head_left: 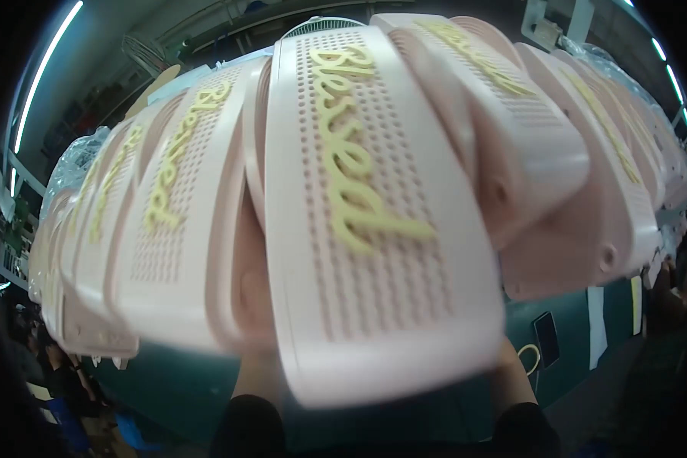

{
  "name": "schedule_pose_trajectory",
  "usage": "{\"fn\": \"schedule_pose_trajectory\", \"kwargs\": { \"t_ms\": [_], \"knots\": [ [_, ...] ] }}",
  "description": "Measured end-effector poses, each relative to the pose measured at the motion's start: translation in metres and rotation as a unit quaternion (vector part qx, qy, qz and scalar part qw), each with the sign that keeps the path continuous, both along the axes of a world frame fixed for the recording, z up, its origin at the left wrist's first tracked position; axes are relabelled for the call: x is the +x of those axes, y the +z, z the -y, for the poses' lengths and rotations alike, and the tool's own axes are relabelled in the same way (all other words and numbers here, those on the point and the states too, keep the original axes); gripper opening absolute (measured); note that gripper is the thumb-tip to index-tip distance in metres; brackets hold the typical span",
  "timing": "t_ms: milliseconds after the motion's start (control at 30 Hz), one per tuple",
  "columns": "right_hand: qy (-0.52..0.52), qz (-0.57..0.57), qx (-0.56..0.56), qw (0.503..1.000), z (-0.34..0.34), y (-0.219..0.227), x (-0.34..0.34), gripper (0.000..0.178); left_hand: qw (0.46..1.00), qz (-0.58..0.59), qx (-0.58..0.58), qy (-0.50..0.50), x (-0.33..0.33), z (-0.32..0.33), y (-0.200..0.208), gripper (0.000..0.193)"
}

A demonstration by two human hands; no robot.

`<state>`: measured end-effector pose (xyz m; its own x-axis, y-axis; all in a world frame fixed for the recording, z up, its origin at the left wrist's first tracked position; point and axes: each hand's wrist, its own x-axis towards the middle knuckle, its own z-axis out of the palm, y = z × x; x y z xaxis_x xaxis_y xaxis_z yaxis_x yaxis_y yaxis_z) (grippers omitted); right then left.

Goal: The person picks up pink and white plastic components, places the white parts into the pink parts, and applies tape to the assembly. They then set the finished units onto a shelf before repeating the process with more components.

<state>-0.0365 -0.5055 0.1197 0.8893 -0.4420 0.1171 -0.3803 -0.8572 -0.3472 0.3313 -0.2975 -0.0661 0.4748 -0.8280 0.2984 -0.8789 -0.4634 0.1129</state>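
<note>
In the head view, a pink perforated shell (pixel 385 294) with yellow script lettering looms blurred at the centre, above the green desk (pixel 183 382), between similar pink shells (pixel 149 294). The left forearm (pixel 258 378) and right forearm (pixel 515 378) run behind it; the fingers are hidden, so their grip cannot be told. A dark phone (pixel 546 340) lies to the right.

The left forearm (pixel 259 378) and the right forearm (pixel 514 382) reach from the near edge toward the far side, well apart, each bare beyond a dark sleeve (pixel 248 427), while the left hand and the right hand are both hidden, so their finger pose cannot be told.
</note>
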Motion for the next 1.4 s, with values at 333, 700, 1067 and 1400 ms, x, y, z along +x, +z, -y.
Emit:
{"fn": "schedule_pose_trajectory", "kwargs": {
  "t_ms": [333,700,1067,1400],
  "knots": [
    [-0.033,0.046,0.085,0.995,-0.187,0.036,-0.189,0.083,0.966,-0.202,0.053,0.153,-0.194,-0.226,0.143,0.09],
    [-0.017,-0.097,0.064,0.993,-0.259,-0.04,-0.246,0.085,0.98,-0.156,0.1,0.076,-0.374,-0.236,0.143,0.108],
    [0.021,-0.083,0.023,0.996,-0.261,-0.058,-0.239,0.089,0.977,-0.124,0.113,0.131,-0.411,-0.223,0.13,0.116],
    [0.004,-0.014,0.044,0.999,-0.266,-0.073,-0.251,0.089,0.978,-0.122,0.106,0.131,-0.416,-0.227,0.12,0.119]
  ]
}}
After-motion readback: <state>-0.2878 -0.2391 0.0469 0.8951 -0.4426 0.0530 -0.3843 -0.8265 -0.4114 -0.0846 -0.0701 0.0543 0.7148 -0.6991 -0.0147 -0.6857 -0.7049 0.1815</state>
